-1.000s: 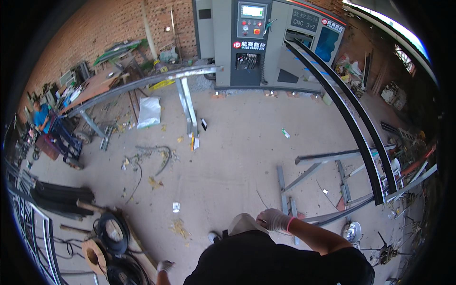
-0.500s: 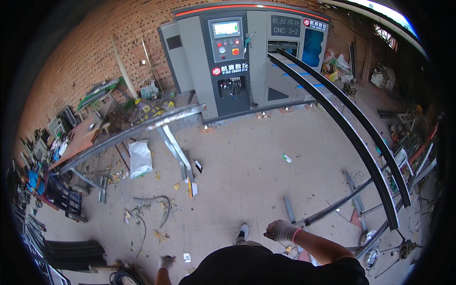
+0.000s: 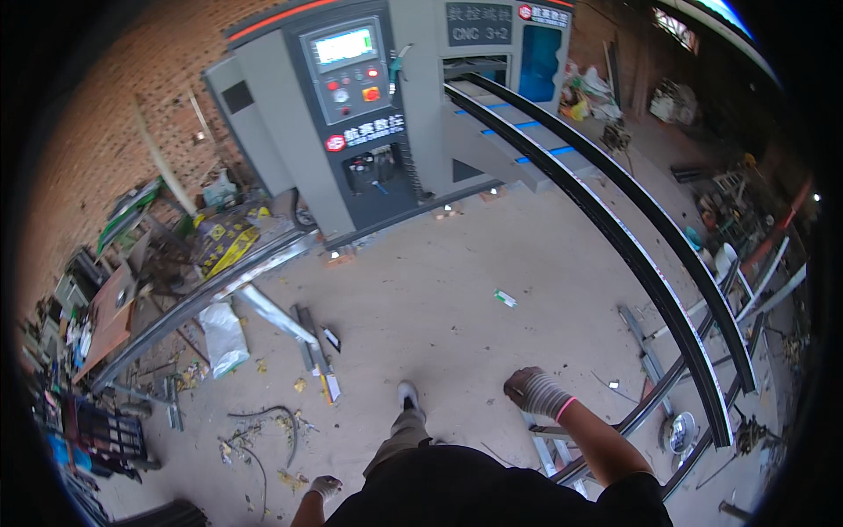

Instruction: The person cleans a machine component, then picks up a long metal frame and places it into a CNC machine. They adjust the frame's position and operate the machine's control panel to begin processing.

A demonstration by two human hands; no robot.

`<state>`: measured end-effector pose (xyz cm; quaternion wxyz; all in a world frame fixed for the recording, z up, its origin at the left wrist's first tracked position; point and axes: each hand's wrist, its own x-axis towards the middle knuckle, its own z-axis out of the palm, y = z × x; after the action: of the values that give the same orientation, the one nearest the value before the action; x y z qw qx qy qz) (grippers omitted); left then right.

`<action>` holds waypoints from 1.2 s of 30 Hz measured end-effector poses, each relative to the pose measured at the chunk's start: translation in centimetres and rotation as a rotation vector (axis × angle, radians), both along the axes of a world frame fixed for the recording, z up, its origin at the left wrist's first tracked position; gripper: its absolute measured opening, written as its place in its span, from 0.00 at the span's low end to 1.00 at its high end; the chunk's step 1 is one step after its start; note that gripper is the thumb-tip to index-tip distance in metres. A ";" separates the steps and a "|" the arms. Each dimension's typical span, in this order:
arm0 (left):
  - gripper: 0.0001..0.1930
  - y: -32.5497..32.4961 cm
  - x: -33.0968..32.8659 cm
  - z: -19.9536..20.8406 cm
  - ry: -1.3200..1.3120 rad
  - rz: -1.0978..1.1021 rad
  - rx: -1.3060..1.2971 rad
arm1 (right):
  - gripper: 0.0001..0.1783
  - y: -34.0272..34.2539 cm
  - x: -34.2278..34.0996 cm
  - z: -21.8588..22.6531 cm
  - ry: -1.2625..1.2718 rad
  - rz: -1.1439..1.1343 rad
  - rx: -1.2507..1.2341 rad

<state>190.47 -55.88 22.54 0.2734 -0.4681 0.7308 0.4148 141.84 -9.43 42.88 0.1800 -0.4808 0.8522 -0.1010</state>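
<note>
My right hand, in a striped knit glove with a pink cuff, is held out in front of my body on the right. Its fingers are curled in, and nothing shows in them. Lower down, beside my left side, hangs my left hand in a similar pale glove, small in the picture with its fingers folded. Neither hand touches anything. A metal frame on the floor lies beneath my right forearm. Two long black profiles run past it on the right, reaching into an opening in the large grey machine.
The machine's control panel has a lit screen and buttons. To the left stands a long metal rail stand with a white sack near it. A black hose curls on the floor. Metal racks crowd the right side.
The view has shifted toward the machine and turned right, so the machine sits farther left and higher. My foot is farther forward, and both arms have swung slightly.
</note>
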 end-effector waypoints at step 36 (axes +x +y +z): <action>0.16 7.7 -104.5 12.9 0.427 -0.910 -0.219 | 0.47 12.4 -61.6 4.4 -0.191 -1.098 0.118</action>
<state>85.99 -48.20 35.46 0.2203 -0.0335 0.9392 0.2613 80.26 2.99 47.32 0.2038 0.0557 0.9616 -0.1753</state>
